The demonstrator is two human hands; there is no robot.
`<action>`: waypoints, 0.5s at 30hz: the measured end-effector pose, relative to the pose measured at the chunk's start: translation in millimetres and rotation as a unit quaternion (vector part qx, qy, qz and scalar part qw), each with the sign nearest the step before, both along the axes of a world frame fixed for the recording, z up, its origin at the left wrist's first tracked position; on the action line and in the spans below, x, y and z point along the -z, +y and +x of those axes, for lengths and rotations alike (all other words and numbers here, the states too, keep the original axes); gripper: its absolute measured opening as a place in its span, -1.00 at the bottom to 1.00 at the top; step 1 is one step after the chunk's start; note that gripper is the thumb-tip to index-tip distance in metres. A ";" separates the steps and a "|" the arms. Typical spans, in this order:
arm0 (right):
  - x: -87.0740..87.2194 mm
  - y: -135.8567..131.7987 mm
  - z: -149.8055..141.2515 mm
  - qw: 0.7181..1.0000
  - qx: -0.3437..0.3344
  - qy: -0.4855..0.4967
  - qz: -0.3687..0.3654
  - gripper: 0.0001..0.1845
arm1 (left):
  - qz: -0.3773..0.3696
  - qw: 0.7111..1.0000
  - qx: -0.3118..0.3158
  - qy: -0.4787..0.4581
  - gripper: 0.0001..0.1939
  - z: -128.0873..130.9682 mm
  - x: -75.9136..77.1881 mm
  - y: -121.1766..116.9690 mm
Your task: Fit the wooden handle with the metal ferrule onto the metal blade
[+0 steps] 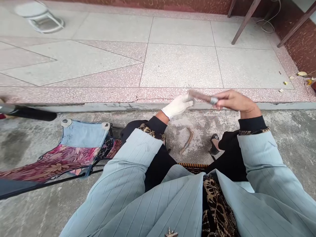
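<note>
My left hand (179, 106), in a white knitted glove, is held above the ground near the step's edge with its fingers curled together. Whatever it may pinch is too blurred to make out. Bare and closed, my right hand (234, 101) grips a brown stick-like tool (200, 96) with a pale grey band close to the fingers. The tool points left and its far end overlaps the gloved fingertips; whether they touch I cannot tell. Below the hands, between my feet, a curved brown stick-like piece (187, 141) lies on the concrete.
A low step (118, 106) edges a tiled floor (180, 64) ahead. To my left stands a folding chair (84, 133) of denim and flowered cloth, with a black handle-like object (34, 112) beyond. A white stool (45, 19) and wooden legs (245, 23) stand farther back.
</note>
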State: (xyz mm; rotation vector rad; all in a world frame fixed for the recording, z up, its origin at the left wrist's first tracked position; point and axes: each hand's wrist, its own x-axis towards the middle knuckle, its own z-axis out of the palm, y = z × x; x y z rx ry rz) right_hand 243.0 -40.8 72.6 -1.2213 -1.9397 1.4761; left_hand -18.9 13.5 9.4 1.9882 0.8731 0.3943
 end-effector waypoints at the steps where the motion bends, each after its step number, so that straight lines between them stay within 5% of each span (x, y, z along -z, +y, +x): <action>1: -2.7 1.0 5.4 0.992 0.104 0.043 0.050 -0.58 | -0.018 1.000 0.015 -0.007 -0.69 2.6 1.5 -2.4; 4: 4.1 11.3 16.5 0.953 0.273 0.051 0.119 -0.71 | -0.032 0.997 0.072 -0.010 -0.72 12.6 2.8 -12.1; 7: 22.4 24.0 17.9 0.934 0.321 -0.071 0.138 -0.75 | -0.020 0.995 0.097 -0.010 -0.75 22.6 2.4 -20.8; 12: 35.2 30.2 7.7 0.875 0.264 -0.360 0.188 -0.68 | -0.006 0.994 0.110 -0.012 -0.72 26.4 -0.1 -25.9; 15: 35.7 28.0 -1.5 0.853 0.174 -0.472 0.141 -0.64 | 0.034 0.993 0.112 0.011 -0.67 18.8 -2.4 -22.6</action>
